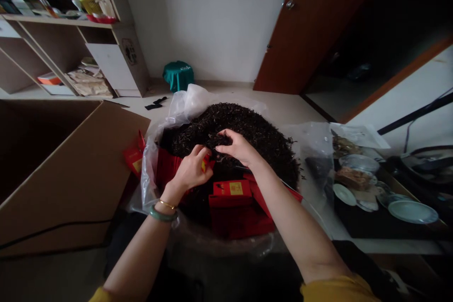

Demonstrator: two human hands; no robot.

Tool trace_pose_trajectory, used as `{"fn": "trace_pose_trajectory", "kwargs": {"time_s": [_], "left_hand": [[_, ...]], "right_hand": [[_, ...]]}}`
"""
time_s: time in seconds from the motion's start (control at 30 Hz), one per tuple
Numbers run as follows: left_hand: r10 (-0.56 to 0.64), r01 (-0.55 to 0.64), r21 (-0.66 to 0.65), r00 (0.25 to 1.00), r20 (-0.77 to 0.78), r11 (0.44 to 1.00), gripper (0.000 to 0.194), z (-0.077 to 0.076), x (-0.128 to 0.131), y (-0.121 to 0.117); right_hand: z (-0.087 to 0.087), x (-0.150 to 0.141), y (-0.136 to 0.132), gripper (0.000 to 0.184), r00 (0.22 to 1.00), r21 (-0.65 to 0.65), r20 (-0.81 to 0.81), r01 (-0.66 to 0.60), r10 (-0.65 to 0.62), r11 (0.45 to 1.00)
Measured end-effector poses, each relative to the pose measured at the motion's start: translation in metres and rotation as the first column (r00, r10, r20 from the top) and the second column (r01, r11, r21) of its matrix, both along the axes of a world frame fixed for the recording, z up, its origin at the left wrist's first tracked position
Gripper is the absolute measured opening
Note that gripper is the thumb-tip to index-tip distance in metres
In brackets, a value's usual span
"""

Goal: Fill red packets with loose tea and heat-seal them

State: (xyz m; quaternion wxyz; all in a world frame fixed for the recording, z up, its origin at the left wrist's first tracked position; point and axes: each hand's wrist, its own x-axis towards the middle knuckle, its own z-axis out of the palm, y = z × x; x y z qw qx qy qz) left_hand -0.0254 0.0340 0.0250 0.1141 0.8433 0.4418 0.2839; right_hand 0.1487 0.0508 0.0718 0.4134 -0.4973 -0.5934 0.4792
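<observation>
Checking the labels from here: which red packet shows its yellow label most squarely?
The red box right of the left hand: its yellow label faces straight up; the red packets at the left edge of the plastic bag show theirs tilted.

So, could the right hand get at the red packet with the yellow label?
Probably yes: the right hand sits just above the red packet, with nothing but loose tea leaves between.

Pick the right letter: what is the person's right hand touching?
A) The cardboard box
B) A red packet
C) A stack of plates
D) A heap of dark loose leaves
D. The right hand has its fingertips on the heap of dark loose leaves, which lies in a clear plastic bag.
</observation>
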Motion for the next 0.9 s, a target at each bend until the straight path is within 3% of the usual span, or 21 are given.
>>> {"fn": "trace_pose_trajectory", "kwargs": {"time_s": [0.13,0.27,0.37,0.5,0.63,0.9], "left_hand": [[-0.039,0.04,-0.019,0.999,0.018,0.999,0.031,0.003,-0.005,0.001],[-0.045,0.046,-0.009,0.997,0.065,0.999,0.028,0.0,-0.004,0.003],[-0.057,0.057,0.009,0.995,0.085,0.998,0.027,0.0,-0.004,0.003],[-0.129,0.13,-0.017,0.991,0.044,0.991,0.038,0.003,-0.008,0.003],[-0.052,0.051,0.023,0.997,0.063,0.998,0.032,0.001,-0.008,0.004],[-0.031,0.023,0.052,0.986,0.162,0.998,0.016,-0.002,-0.009,0.007]], "right_hand": [[-0.004,0.0,0.0,0.033,0.986,0.101,0.167,-0.012,-0.005,0.995],[-0.001,-0.002,-0.003,0.022,0.982,0.101,0.189,-0.019,0.0,0.995],[0.003,-0.004,-0.004,0.021,0.996,0.014,0.086,-0.004,0.003,1.0],[0.006,-0.004,-0.005,0.024,0.991,-0.134,-0.132,-0.002,-0.016,0.991],[0.003,-0.007,-0.006,0.026,0.976,-0.189,-0.217,-0.04,-0.002,0.981],[-0.01,-0.015,-0.001,0.023,0.999,-0.043,0.01,0.037,-0.037,0.998]]}}
